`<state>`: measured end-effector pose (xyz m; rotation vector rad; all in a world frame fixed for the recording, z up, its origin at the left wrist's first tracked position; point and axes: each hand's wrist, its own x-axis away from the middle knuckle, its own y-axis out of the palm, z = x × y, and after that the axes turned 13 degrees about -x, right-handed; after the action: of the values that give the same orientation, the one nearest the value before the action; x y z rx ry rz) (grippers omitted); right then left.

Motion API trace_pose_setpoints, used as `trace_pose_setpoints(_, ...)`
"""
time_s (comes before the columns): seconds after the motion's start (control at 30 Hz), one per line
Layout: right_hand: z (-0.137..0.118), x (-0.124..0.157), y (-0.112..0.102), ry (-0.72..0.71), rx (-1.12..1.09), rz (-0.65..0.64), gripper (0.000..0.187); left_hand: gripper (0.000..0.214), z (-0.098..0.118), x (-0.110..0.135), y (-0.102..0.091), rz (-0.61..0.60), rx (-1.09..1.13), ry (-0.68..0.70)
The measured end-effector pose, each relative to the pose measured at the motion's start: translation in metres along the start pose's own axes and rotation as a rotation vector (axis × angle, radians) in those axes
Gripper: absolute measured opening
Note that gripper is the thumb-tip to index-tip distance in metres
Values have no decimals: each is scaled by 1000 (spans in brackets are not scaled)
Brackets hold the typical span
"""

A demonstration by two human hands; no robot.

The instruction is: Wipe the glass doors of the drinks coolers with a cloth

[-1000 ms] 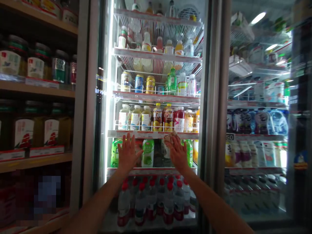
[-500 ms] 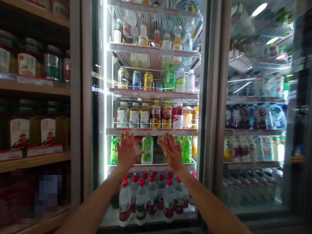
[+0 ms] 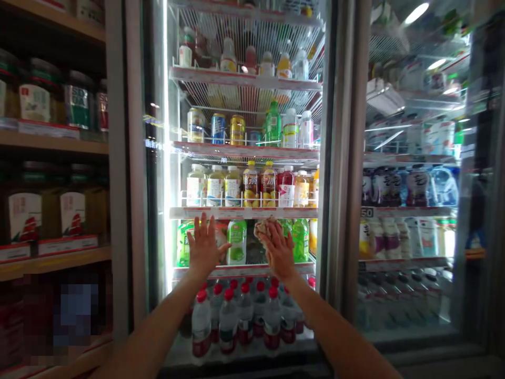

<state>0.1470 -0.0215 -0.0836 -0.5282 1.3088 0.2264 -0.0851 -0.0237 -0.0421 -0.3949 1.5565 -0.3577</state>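
Head view: left hand flat, grip apart, seemingly bracing; right hand clamped on crumpled cloth, likely pinning it against glass door, below shelf's front edge.

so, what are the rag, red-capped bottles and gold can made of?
Rag: likely fabric, matte, bunched in soft folds; weave too blurred to tell.
Red-capped bottles: probably clear, glossy plastic; see-through walls, though glass isn't ruled out.
Gold can: likely printed metal, shiny; can shape, metallic sheen.
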Motion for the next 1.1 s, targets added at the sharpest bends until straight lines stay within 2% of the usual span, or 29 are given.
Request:
trace_pose_setpoints(0.07,25,7,-12,97,51,72,45,88,0,1,1,3,14,5)
trace_pose_setpoints(0.13,51,11,-25,257,112,177,45,87,0,1,2,13,25,14)
trace_pose_setpoints(0.2,63,12,-31,371,141,251,47,86,0,1,3,24,27,14)
trace_pose_setpoints(0.23,61,12,-30,385,136,259,48,86,0,1,3,26,27,13)
trace_pose_setpoints(0.3,44,11,-20,322,94,220,50,86,1,2,3,24,24,11)
trace_pose_setpoints(0.4,10,10,-3,143,20,102,54,87,0,3,3,26,15,13)
trace_pose_setpoints(0.47,3,13,0,63,2,57,53,89,-2,4,3,28,2,27)
trace_pose_setpoints(0.53,13,17,-7,66,21,68,50,91,-3,6,4,19,-12,47)
trace_pose_setpoints(0.63,40,23,-22,217,89,147,45,94,-3,9,4,-19,-21,53)
trace_pose_setpoints(0.7,47,24,-25,293,109,184,45,95,-2,10,4,-32,-25,45)
trace_pose_setpoints(0.77,36,22,-19,264,79,155,47,95,0,11,3,-27,-28,43)
trace_pose_setpoints(0.87,5,18,-4,107,6,50,48,91,1,14,3,-17,-33,43)
trace_pose_setpoints(0.93,-7,17,2,6,-20,-3,46,88,1,16,3,-9,-45,38)
trace_pose_setpoints(1.0,-2,17,-2,-29,-19,-6,44,88,0,18,5,-11,-54,54)
trace_pose_setpoints(1.1,28,20,-17,95,45,79,40,90,-3,20,6,-22,-58,86)
